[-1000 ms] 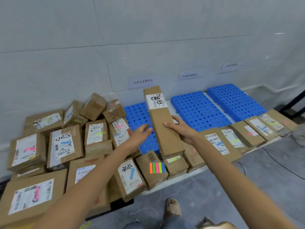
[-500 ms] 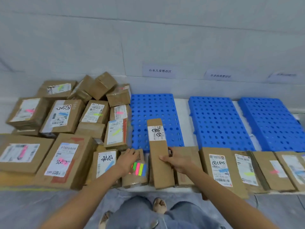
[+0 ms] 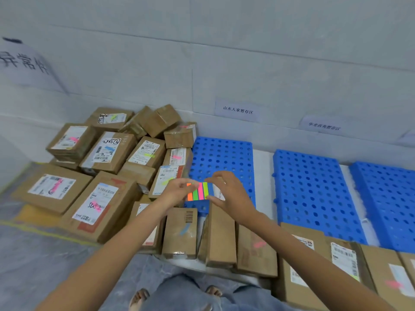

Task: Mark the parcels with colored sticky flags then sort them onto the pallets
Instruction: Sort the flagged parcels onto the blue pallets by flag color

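three blue pallets [image 3: 312, 189] are lying side by side across the right half of the frame, bare on top. a heap of parcels [image 3: 107, 153] is filling the left side, many of them wearing pink, green or blue flags on their labels. a row of parcels [image 3: 343, 259] is running along the lower edge towards the right corner. in the centre a long parcel [image 3: 221, 234] is lying below the hands, its far end on the leftmost pallet. the left hand [image 3: 174, 194] and right hand [image 3: 231, 196] are meeting just above it. between them the sticky flag pad [image 3: 198, 191] is showing orange, green, pink, yellow-green and blue strips. left fingers [image 3: 179, 184] are pinching its left edge, and right fingers [image 3: 219, 175] are pinching its right edge, thumb below.
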{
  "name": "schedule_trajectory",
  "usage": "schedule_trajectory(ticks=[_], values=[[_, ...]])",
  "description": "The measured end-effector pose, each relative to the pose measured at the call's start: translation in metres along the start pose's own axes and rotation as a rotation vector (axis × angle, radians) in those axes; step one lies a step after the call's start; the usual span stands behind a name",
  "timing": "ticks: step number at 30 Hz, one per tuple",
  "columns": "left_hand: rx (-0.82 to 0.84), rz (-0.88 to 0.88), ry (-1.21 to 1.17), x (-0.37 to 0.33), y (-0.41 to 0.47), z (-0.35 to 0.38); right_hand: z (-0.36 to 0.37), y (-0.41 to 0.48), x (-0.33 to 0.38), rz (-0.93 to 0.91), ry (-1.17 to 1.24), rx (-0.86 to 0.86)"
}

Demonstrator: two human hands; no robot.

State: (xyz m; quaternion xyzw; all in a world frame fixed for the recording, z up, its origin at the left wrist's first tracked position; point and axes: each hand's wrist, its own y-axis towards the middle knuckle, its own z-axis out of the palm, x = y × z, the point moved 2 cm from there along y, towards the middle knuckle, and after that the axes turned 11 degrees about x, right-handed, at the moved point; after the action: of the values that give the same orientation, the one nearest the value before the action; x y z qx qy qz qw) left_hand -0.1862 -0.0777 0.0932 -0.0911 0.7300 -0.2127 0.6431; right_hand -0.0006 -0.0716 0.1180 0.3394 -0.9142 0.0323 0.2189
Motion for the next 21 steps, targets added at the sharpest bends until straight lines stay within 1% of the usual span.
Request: schedule_trajectory(ticks=[2, 3, 6, 10, 12, 15, 17, 21], values=[[0.027, 0.019, -0.066, -0.013, -0.003, 0.010, -0.009, 0.007, 0.005, -0.052, -0.136, 0.014], [0.044, 0.018, -0.094, -0.017, -0.004, 0.015, -0.014, 0.008, 0.006, -0.056, -0.166, 0.017], [0.059, 0.016, -0.126, -0.024, -0.009, 0.024, -0.025, 0.008, 0.005, -0.052, -0.189, 0.055], [0.101, -0.017, -0.075, -0.019, -0.010, 0.028, -0.033, 0.003, 0.001, -0.064, -0.195, 0.167], [0.116, -0.024, -0.064, -0.018, -0.011, 0.031, -0.035, 0.001, 0.000, -0.065, -0.190, 0.196], [0.130, -0.017, -0.049, -0.020, -0.011, 0.033, -0.037, -0.001, -0.004, -0.063, -0.133, 0.199], [0.155, -0.012, -0.065, -0.023, -0.012, 0.037, -0.038, -0.003, -0.006, -0.063, -0.059, 0.171], [0.246, 0.004, -0.244, -0.031, -0.019, 0.044, -0.039, -0.005, -0.007, -0.032, 0.108, 0.078]])
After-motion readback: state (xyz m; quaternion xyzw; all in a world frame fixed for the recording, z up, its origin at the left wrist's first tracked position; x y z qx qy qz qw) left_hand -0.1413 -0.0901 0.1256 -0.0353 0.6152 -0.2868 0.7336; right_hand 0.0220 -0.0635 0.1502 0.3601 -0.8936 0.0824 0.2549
